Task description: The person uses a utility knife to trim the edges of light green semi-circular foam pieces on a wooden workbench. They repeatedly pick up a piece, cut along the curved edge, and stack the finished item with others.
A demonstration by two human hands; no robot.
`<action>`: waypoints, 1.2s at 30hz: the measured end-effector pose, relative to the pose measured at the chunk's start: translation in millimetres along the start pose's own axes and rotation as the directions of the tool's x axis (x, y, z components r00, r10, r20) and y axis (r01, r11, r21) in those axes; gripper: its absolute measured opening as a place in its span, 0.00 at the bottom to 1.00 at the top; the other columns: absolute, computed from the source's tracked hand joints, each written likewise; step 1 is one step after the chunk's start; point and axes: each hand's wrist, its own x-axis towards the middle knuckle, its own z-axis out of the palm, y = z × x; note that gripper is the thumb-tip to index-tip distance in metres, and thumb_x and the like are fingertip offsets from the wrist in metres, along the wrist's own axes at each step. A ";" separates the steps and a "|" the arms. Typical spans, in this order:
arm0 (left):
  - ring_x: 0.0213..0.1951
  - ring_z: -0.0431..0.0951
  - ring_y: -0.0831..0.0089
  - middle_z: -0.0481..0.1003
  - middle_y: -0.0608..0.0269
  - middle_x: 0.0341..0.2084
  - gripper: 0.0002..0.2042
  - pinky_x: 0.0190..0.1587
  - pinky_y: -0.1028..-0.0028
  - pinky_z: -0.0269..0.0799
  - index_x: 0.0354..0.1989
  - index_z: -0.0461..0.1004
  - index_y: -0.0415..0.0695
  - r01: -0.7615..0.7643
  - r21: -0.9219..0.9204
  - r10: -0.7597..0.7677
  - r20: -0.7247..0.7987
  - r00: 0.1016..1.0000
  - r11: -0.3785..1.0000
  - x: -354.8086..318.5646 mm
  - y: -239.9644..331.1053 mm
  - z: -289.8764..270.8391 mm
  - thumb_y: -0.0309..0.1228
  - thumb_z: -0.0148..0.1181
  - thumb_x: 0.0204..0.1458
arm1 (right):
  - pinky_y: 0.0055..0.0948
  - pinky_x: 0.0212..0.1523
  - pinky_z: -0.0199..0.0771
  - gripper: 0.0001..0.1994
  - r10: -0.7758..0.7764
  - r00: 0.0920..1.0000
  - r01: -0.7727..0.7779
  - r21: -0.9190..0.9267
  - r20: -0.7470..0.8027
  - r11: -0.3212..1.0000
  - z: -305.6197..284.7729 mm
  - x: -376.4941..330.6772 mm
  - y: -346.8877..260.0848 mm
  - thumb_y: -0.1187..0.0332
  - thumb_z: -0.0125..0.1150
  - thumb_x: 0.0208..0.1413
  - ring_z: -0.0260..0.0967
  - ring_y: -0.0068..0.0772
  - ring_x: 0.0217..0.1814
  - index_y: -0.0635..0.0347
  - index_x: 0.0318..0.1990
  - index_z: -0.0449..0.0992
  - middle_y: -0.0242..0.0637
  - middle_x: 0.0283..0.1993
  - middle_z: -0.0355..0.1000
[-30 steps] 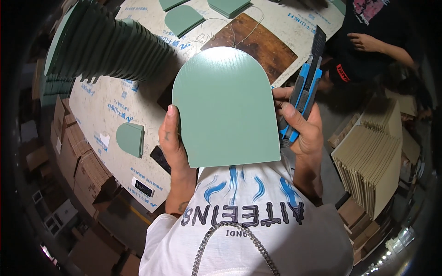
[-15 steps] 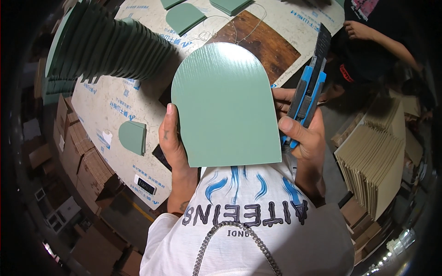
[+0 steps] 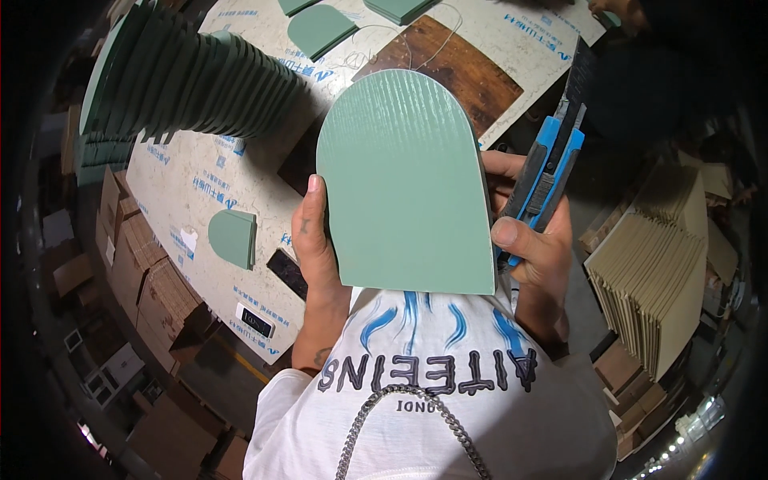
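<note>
A pale green panel (image 3: 406, 188), arched at one end and straight at the other, is held up in front of my chest. My left hand (image 3: 318, 240) grips its left edge, thumb along the side and the other fingers hidden behind. My right hand (image 3: 546, 244) is closed round a blue and black utility knife (image 3: 550, 172) with its long dark blade out, pointing away from me. Fingers of that same hand reach behind the panel's right edge, which lies against the hand.
A long leaning row of green arched panels (image 3: 196, 84) fills the table's (image 3: 180, 172) far left. Small green pieces (image 3: 230, 238), a phone (image 3: 288, 272), a black display (image 3: 257, 322) and a brown wooden board (image 3: 456, 68) lie there too. Cardboard sheets (image 3: 648, 272) stand right; a co-worker's hand (image 3: 616, 12) shows far right.
The panel has shifted a little right and turned slightly, with both hands and the knife moving right along with it. The co-worker at the far right has changed position.
</note>
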 end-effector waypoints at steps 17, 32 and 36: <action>0.41 0.83 0.74 0.80 0.54 0.44 0.24 0.44 0.76 0.81 0.54 0.74 0.37 0.005 0.065 -0.004 -0.012 1.000 0.998 -9.8 2.1 10.9 0.46 0.44 0.69 | 0.34 0.58 0.76 0.31 0.018 1.000 -0.018 0.016 0.005 1.000 1.5 -9.4 0.4 0.63 0.76 0.51 0.78 0.36 0.53 0.73 0.58 0.72 0.50 0.53 0.77; 0.25 0.67 0.67 0.63 0.60 0.27 0.18 0.22 0.71 0.69 0.40 0.64 0.38 0.746 -0.562 0.025 0.804 0.594 0.358 33.0 -52.5 10.3 0.45 0.49 0.63 | 0.23 0.32 0.71 0.23 0.096 0.985 -0.109 -0.086 -0.144 0.990 8.6 4.2 18.0 0.70 0.61 0.63 0.69 0.25 0.32 0.75 0.60 0.64 0.46 0.41 0.74; 0.29 0.69 0.63 0.63 0.56 0.31 0.18 0.22 0.71 0.70 0.35 0.65 0.37 0.725 -0.579 0.019 0.786 0.618 0.373 29.4 -36.2 13.9 0.44 0.51 0.62 | 0.23 0.33 0.71 0.20 0.124 0.978 -0.136 -0.062 -0.166 0.989 -6.6 6.6 30.3 0.72 0.59 0.64 0.70 0.24 0.32 0.71 0.59 0.66 0.43 0.40 0.75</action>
